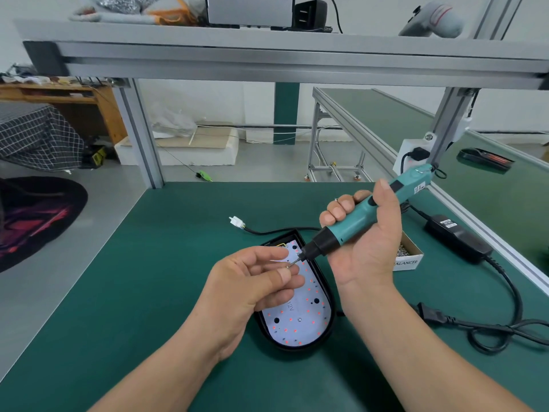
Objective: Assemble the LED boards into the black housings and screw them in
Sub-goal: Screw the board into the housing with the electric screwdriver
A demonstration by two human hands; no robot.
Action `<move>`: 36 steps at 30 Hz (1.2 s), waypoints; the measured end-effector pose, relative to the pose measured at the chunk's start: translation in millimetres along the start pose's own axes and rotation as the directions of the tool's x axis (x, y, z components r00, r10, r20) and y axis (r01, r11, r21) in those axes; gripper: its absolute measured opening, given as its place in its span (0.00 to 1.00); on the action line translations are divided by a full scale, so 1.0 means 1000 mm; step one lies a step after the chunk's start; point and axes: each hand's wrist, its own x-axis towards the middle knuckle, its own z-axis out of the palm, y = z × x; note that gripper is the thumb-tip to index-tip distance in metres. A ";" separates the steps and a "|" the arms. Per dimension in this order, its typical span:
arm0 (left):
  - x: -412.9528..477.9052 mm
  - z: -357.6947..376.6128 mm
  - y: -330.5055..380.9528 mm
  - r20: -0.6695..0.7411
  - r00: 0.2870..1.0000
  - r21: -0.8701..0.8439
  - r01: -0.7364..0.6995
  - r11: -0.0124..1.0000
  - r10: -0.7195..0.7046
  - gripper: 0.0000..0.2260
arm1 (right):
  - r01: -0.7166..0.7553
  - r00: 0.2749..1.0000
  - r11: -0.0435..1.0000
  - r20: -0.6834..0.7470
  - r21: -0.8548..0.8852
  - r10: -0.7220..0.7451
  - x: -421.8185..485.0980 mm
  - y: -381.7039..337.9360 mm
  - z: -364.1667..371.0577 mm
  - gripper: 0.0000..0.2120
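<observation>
A black housing (329, 295) lies on the green mat with a white LED board (300, 319) dotted with red LEDs seated inside it. My left hand (252, 281) hovers over the board's upper half and pinches a small screw (288, 265) between thumb and fingers. My right hand (365, 233) grips a teal electric screwdriver (356, 217), tilted down to the left. Its bit tip (298, 257) meets the screw. One screw (299, 319) sits in the board's lower part.
A small cardboard box of screws (408, 254) stands right of my right hand. The housing's black cable ends in a white connector (236, 221). A black power adapter (457, 236) and its looped cord (490, 328) lie at the right. Aluminium frame posts (142, 132) flank the bench.
</observation>
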 end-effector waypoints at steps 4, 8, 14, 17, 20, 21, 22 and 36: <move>0.001 -0.006 0.006 0.037 0.999 0.028 0.016 0.999 -0.017 0.21 | -0.006 0.999 1.000 -0.038 0.024 0.007 0.003 0.000 -0.002 0.15; 0.013 -0.029 0.019 -0.242 0.952 0.552 -0.024 0.833 0.188 0.14 | 0.002 0.998 0.999 -0.060 0.043 0.001 0.006 -0.004 -0.004 0.15; 0.006 -0.034 0.017 -0.148 0.989 0.899 0.136 0.415 -0.004 0.21 | 0.007 0.998 1.000 -0.055 0.021 -0.006 0.008 -0.004 -0.007 0.14; 0.006 -0.028 0.006 -0.133 0.991 0.832 0.115 0.542 -0.006 0.21 | 0.013 0.999 1.000 -0.050 0.008 -0.012 0.009 -0.003 -0.008 0.14; 0.007 -0.021 -0.001 -0.089 0.995 0.677 0.094 0.730 -0.045 0.22 | 0.016 0.999 1.000 -0.042 -0.015 -0.016 0.008 -0.002 -0.008 0.13; 0.007 -0.019 -0.003 -0.076 0.995 0.621 0.096 0.778 -0.062 0.23 | 0.017 0.999 1.000 -0.040 -0.019 -0.017 0.008 -0.001 -0.008 0.13; 0.007 -0.017 -0.004 -0.071 0.995 0.575 0.103 0.812 -0.077 0.25 | 0.019 0.999 1.000 -0.040 -0.024 -0.020 0.008 -0.001 -0.008 0.13; 0.009 -0.013 -0.012 0.046 0.988 0.558 0.097 0.824 -0.147 0.29 | 0.061 0.993 0.981 0.112 -0.183 -0.041 -0.001 0.016 -0.001 0.11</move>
